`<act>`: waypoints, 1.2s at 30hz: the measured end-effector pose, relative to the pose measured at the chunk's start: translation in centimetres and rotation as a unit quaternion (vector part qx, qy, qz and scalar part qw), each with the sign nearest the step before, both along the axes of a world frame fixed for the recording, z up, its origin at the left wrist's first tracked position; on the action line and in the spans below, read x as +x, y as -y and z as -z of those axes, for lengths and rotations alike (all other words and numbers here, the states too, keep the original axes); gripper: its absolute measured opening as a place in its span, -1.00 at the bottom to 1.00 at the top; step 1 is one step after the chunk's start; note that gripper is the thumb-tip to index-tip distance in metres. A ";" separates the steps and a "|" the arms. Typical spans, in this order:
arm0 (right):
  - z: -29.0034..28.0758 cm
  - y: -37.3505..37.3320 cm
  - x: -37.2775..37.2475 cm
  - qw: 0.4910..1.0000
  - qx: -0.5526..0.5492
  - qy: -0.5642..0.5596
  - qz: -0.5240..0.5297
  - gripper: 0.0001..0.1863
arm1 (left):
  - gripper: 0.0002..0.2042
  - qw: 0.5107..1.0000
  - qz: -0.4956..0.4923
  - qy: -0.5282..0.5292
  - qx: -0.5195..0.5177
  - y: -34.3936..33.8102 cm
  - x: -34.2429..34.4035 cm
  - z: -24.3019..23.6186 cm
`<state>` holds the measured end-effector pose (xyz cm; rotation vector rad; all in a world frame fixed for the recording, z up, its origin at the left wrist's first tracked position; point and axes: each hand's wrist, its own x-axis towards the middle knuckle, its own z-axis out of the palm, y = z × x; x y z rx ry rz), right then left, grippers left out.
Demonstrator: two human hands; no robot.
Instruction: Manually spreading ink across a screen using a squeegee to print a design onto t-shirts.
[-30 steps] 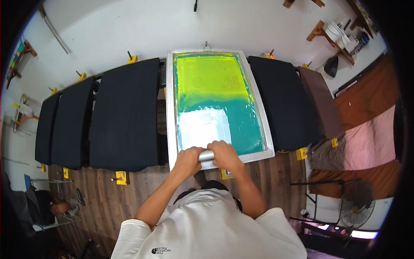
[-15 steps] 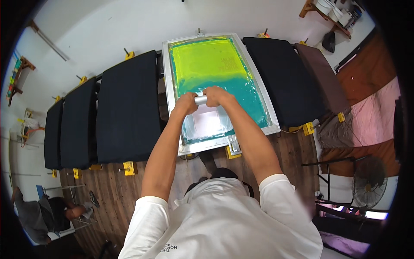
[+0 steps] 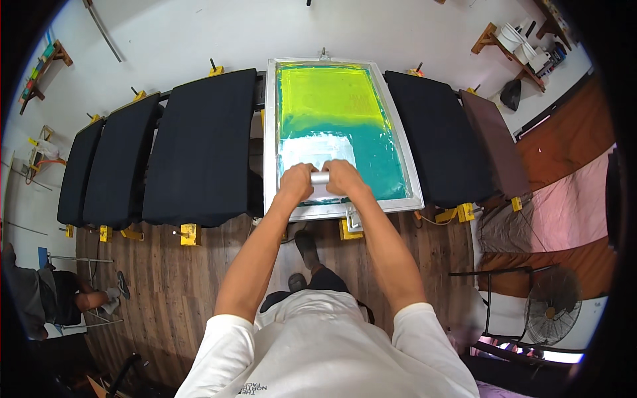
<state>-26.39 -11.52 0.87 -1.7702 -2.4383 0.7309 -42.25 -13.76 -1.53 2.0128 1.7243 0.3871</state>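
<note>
A row of dark, flat printing boards (image 3: 199, 146) is stretching across the bench from left to right, each sitting close beside the next, with yellow brackets (image 3: 189, 233) showing at their near edges. Between two of the boards, a metal-framed printing screen (image 3: 279, 205) is lying flat. Its frame is walling in the mesh like a shallow tray: yellow-green ink is covering the far half, teal ink is covering the near half, and a pale whitish patch (image 3: 317, 149) is sitting in the teal just beyond the hands. The frame's left rail is running just beside the neighbouring board; its right rail is lying near the next board (image 3: 438, 139) on that side.

Beyond the boards, a pale floor is opening out, and wooden planking (image 3: 166, 285) is lying on the near side, where the person's feet are standing.

The left hand (image 3: 296, 184) and the right hand (image 3: 344, 178) are both wrapping closed around a grey squeegee handle (image 3: 320, 178), one at each end, over the near part of the mesh. The blade beneath is hidden by the hands.

At the left edge, another person is sitting on a stool (image 3: 86, 312).
</note>
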 end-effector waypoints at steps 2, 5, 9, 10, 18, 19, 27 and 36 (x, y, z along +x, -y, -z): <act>0.0 2.0 0.6 1.000 0.021 -0.016 -0.012 -0.68 | -0.59 1.000 0.020 -0.003 0.012 2.0 0.3 -0.1; 0.2 4.4 1.5 0.999 0.041 -0.026 -0.007 -0.69 | -0.60 1.000 0.025 -0.004 0.005 3.5 0.8 -1.1; -1.8 1.4 0.9 0.999 -0.025 0.014 -0.036 -0.71 | -0.63 0.990 0.090 -0.012 -0.111 0.5 -0.8 -2.8; -1.6 -0.7 0.9 0.995 -0.061 0.043 -0.064 -0.70 | -0.63 0.980 0.123 -0.023 -0.154 -1.2 -0.8 -4.3; -0.5 -5.4 0.1 0.996 0.006 0.031 -0.082 -0.65 | -0.56 0.998 0.036 0.054 -0.009 -4.3 -0.9 -0.9; 1.4 -3.6 0.6 0.994 0.072 -0.009 -0.084 -0.61 | -0.51 0.995 0.034 0.084 0.038 -2.8 -1.0 0.3; -1.2 3.5 2.2 0.995 0.012 -0.056 -0.080 -0.63 | -0.54 0.997 0.058 0.045 -0.021 3.8 0.0 -3.1; -1.9 -9.8 -1.0 0.993 -0.043 0.057 -0.091 -0.63 | -0.74 0.997 0.043 0.014 -0.061 -9.5 -2.1 -1.5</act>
